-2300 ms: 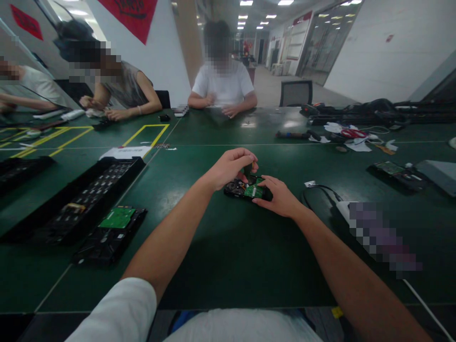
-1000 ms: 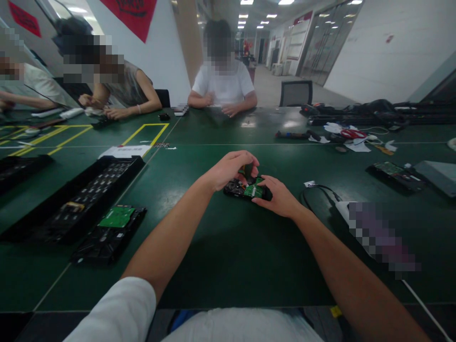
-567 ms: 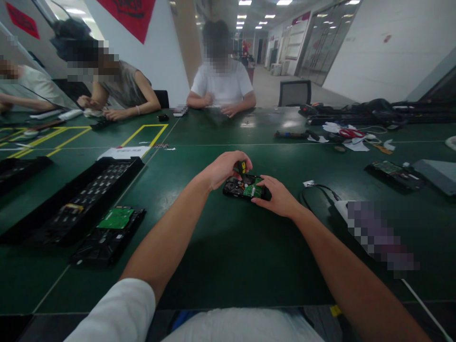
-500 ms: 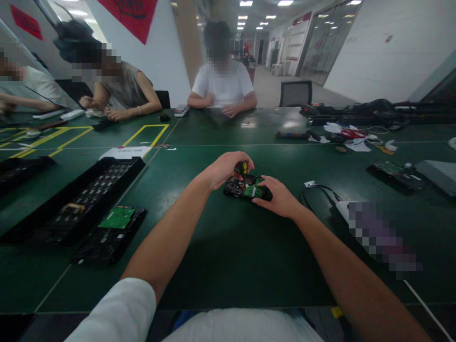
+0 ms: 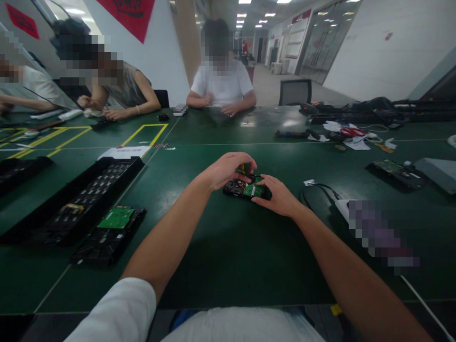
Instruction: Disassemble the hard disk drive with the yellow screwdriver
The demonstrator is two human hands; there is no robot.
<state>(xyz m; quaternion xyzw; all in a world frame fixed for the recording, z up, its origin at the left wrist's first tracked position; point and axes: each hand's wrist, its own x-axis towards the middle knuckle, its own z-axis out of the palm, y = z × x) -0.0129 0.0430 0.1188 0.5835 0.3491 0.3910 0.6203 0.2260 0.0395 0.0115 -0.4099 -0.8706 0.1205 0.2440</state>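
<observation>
In front of me a hard drive (image 5: 253,190) lies on the green table, its green circuit board facing up. My left hand (image 5: 233,169) is closed around a short black-and-yellow handle, which looks like a screwdriver (image 5: 243,168), above the drive's left part. The tool's tip is hidden behind my fingers. At the drive's right end my right hand (image 5: 276,195) grips the edge between thumb and fingers.
To the left are a long black tray (image 5: 89,194) and another hard drive (image 5: 110,235). A third drive (image 5: 395,173) lies to the right, near a cabled, blurred object (image 5: 344,206). Scraps of paper (image 5: 358,142) lie farther back. Several people sit across the table.
My left fingers have shifted around the handle, so less of its yellow shows. My right hand stays on the hard drive, which has hardly moved.
</observation>
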